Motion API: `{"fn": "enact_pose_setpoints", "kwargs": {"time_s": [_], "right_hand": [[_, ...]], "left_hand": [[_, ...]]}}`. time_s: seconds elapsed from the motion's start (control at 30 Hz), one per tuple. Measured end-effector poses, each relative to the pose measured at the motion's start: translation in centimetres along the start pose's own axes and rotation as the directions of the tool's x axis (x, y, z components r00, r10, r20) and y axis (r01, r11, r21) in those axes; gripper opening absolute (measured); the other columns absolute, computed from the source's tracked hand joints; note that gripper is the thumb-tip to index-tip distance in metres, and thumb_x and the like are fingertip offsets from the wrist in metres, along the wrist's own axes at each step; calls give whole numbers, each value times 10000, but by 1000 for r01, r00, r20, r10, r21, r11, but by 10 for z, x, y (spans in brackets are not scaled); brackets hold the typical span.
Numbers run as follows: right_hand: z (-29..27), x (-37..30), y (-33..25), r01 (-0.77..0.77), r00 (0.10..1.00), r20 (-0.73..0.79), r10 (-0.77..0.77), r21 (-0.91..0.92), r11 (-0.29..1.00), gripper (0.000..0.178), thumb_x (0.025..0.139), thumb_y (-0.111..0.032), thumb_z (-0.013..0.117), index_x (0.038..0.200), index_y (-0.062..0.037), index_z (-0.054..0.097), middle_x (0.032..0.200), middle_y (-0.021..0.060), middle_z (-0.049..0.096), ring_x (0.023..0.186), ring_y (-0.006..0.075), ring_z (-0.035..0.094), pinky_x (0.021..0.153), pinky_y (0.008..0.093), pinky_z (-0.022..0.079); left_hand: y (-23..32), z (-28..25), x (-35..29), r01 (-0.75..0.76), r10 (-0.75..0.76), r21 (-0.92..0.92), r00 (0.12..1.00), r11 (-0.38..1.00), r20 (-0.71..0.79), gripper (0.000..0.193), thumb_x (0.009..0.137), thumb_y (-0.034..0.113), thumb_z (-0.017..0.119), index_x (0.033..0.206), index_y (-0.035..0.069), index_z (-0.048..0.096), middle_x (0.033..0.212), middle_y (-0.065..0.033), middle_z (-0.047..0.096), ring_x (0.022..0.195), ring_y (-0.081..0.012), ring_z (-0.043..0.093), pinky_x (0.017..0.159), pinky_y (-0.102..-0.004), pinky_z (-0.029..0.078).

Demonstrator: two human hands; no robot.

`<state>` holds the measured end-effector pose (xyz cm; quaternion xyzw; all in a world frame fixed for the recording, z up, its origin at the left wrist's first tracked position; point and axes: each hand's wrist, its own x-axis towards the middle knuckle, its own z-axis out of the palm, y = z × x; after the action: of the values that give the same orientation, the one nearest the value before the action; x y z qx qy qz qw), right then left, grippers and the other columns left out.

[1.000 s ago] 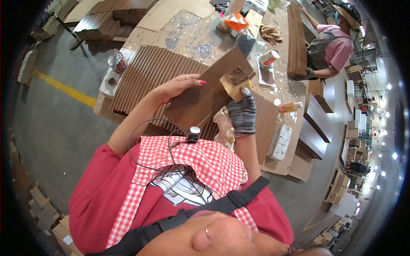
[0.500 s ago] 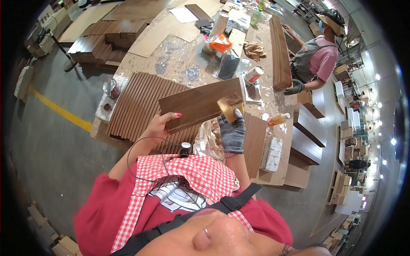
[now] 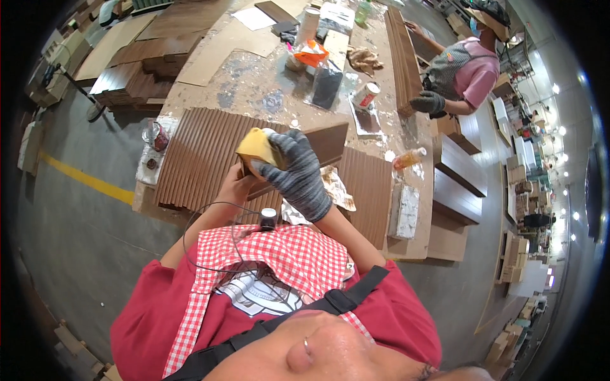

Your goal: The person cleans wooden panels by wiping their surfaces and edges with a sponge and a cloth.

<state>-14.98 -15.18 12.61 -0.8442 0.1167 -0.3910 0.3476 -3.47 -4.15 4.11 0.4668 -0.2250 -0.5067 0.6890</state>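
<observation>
My right hand, in a grey knit glove, presses a yellow sponge block against the near end of a brown wooden panel. My bare left hand grips that panel from below at its left end. The panel lies slanted above a stack of ribbed brown slats on the workbench. A black cable and small clip hang on my checked apron just below both hands.
A crumpled rag lies right of my hands, with a white block beyond it. Cans, a bottle and an orange bag sit on the spattered bench. Another person in a pink shirt and gloves works at the far right.
My right hand with the sponge slid along the panel from its right end to the near left end. My left hand shifted under the panel, which came closer to my body.
</observation>
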Motion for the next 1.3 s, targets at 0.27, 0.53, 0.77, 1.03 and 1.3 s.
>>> {"fn": "enact_pose_setpoints", "kwargs": {"time_s": [0.27, 0.53, 0.77, 1.03, 1.3], "right_hand": [[-15, -1, 15, -82, 996, -55, 75, -140, 987, 436, 676, -219, 754, 1023, -6, 596, 868, 150, 555, 859, 320, 530, 791, 411, 429], [-74, -17, 88, -280, 945, -267, 191, -354, 893, 243, 721, -157, 712, 894, -11, 625, 799, 135, 565, 785, 286, 547, 743, 380, 455], [-121, -38, 131, -433, 839, -455, 299, -224, 873, 270, 751, -65, 701, 992, 0, 598, 951, 124, 569, 855, 230, 574, 824, 320, 468], [-149, -64, 141, -397, 331, -271, 904, 829, 394, 455, 737, -224, 714, 1098, -12, 536, 990, 107, 575, 878, 229, 600, 758, 308, 530], [-113, -46, 121, -328, 394, -203, 896, 880, 344, 394, 792, -182, 667, 1115, -6, 526, 1050, 121, 571, 979, 224, 562, 874, 313, 481]], "left_hand": [[20, 22, -17, 60, -64, -32, 988, 998, -140, 280, 774, 25, 558, 1053, -2, 552, 1000, -82, 617, 864, -171, 626, 787, -303, 505], [5, -13, -18, -176, 219, 537, 975, 825, -17, 107, 774, 4, 567, 878, 11, 588, 999, -95, 554, 885, -174, 580, 814, -292, 469], [9, -28, -12, 12, 37, 295, 986, 956, -162, 78, 710, -25, 559, 719, 48, 534, 865, -55, 568, 824, -172, 543, 780, -301, 470], [11, -38, 11, 300, -354, -434, 934, 850, -47, 102, 739, -23, 489, 698, 23, 570, 706, -75, 616, 626, -165, 616, 593, -286, 540], [8, -37, 31, 369, -411, -560, 910, 742, 55, 130, 806, 44, 448, 757, -16, 553, 748, -137, 622, 655, -228, 642, 623, -340, 585]]}}
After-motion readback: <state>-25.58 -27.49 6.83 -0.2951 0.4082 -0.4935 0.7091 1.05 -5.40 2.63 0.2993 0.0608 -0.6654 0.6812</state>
